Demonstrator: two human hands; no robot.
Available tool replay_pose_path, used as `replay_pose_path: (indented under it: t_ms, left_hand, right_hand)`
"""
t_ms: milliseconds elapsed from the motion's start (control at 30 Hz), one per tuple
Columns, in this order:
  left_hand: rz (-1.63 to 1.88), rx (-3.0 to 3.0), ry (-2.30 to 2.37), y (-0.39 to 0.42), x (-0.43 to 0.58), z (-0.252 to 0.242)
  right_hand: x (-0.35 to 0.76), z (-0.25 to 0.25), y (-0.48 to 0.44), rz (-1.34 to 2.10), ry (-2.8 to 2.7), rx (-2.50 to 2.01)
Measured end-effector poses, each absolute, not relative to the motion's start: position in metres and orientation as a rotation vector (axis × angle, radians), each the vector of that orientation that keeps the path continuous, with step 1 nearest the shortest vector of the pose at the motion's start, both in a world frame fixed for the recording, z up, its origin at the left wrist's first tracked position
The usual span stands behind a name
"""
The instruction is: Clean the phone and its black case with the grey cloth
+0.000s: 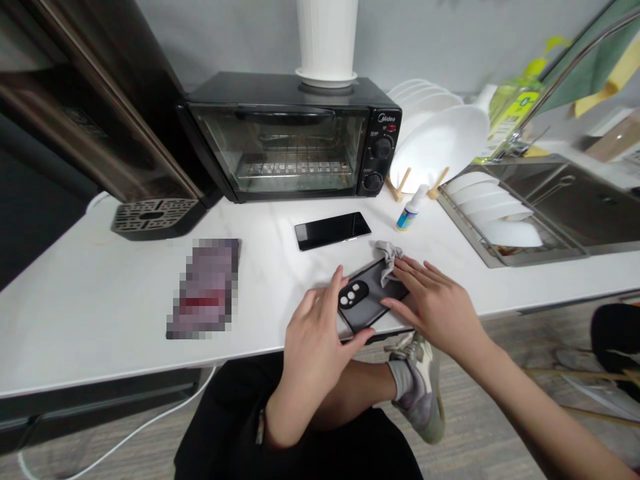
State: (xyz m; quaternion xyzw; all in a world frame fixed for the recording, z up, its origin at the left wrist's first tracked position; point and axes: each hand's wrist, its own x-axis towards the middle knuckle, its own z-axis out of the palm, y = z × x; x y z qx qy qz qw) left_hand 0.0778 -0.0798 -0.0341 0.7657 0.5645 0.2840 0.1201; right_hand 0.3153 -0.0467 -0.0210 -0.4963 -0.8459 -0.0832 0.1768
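Observation:
A grey phone case [373, 299] with a black rim and camera cutouts lies near the counter's front edge. My left hand [317, 330] grips its left end, thumb on the near edge and fingers at the far edge. Under the fingers of my right hand [433, 297], a crumpled grey cloth [389, 259] is pressed against the right part of the case. Just behind lies a black phone [333, 231], screen up. A small white spray bottle [410, 210] with a blue label stands upright beyond my right hand.
A black toaster oven [295, 140] stands at the back, a white pot [327, 40] on top. Racked white plates [435, 143] and a sink [585, 200] with bowls are to the right. A pixelated flat object [205, 287] lies left, near a dark machine [155, 217].

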Motion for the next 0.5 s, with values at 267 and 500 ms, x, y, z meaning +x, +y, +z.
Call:
replay_pose_path:
  t_ms: [267, 500]
  left_hand:
    - [0.855, 2.300, 1.659, -0.080, 0.078, -0.040]
    - [0.830, 2.351, 1.673, -0.080, 0.078, -0.040]
  right_hand:
    - [0.303, -0.024, -0.050, -0.089, -2.474, -1.372]
    - [0.280, -0.025, -0.068, 0.202, -2.642, -1.033]
